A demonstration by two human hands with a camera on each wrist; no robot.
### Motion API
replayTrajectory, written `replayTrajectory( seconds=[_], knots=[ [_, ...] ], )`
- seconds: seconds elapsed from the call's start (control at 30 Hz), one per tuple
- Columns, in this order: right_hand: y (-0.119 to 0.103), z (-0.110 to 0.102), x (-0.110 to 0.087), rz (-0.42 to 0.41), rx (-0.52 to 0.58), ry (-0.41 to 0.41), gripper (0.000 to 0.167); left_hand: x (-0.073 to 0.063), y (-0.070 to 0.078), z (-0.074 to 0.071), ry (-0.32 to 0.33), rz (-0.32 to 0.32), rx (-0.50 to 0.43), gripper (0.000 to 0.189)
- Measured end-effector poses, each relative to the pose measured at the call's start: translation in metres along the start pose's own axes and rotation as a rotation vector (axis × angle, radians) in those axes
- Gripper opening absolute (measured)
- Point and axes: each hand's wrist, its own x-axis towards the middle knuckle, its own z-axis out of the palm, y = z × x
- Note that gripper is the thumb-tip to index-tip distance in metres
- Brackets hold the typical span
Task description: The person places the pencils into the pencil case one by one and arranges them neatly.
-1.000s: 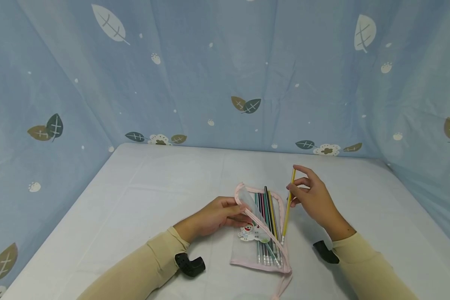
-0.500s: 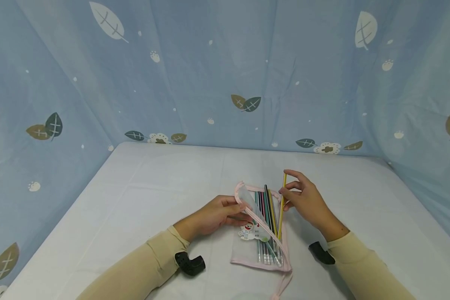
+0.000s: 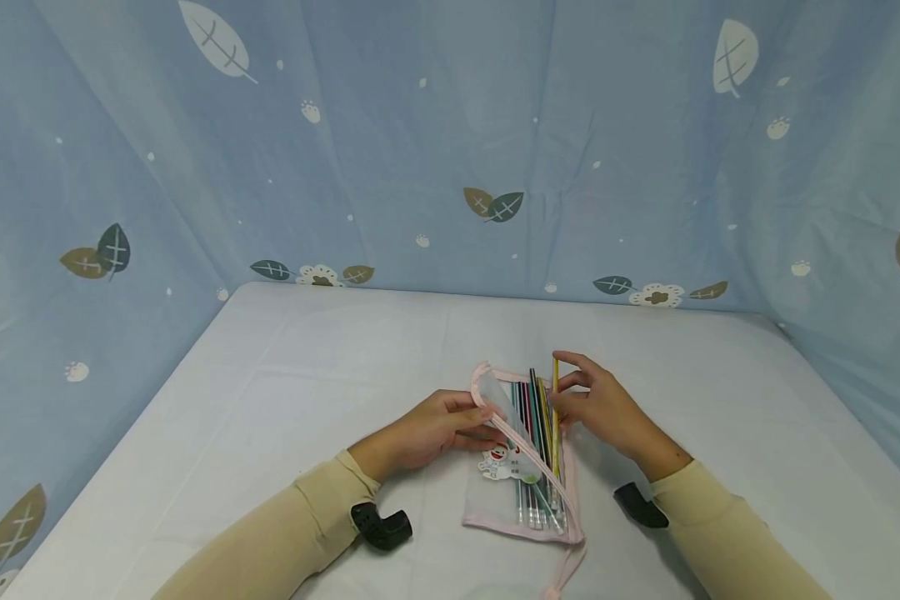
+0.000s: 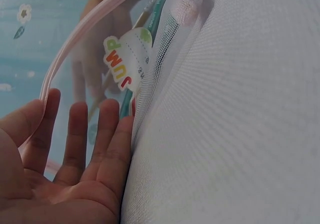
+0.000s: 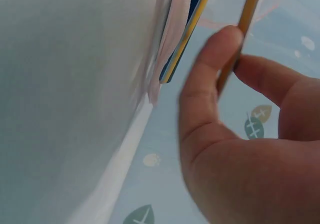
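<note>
A see-through pencil case [image 3: 487, 508] with pink edging lies on the white table, its opening spread. Several pencils [image 3: 531, 417] rest inside it, dark, teal and yellow. My left hand [image 3: 438, 431] pinches the pink zipper edge [image 4: 75, 37] between thumb and index finger and lifts the upper flap; its other fingers stay straight. My right hand [image 3: 596, 408] pinches a yellow pencil [image 3: 555, 417] by its upper part, with the lower end inside the opening along the case's right side. In the right wrist view, thumb and finger grip this pencil [image 5: 250, 9].
A cartoon label [image 3: 506, 463] is on the case's front. A pink strap [image 3: 566, 575] trails toward the near edge. Black wrist mounts [image 3: 381, 529] sit by both sleeves. A blue leaf-print curtain [image 3: 420, 150] stands behind the table.
My right hand has moved left and a little nearer with the yellow pencil, which has turned more upright and now overlaps the other pencils. The left hand keeps its place at the flap.
</note>
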Motion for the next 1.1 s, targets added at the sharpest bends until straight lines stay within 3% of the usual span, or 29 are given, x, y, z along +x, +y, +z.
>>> replayTrajectory(
  seconds=[0.23,0.57,0.9,1.1],
  knots=[
    [0.002,-0.001,0.001,0.000,0.005,-0.069,0.077,0.002,0.001,0.001,-0.018,0.009,0.019,0.039],
    [0.005,0.003,0.005,0.008,-0.044,-0.122,0.076,0.016,0.014,0.018,0.054,-0.042,0.114,0.033],
    [0.004,0.010,0.012,0.038,-0.108,-0.158,0.070,0.027,0.027,0.028,0.089,-0.043,0.303,0.027],
    [-0.002,0.003,0.003,0.029,-0.131,-0.088,0.059,0.032,0.032,0.036,0.124,-0.036,0.487,0.027]
  ],
)
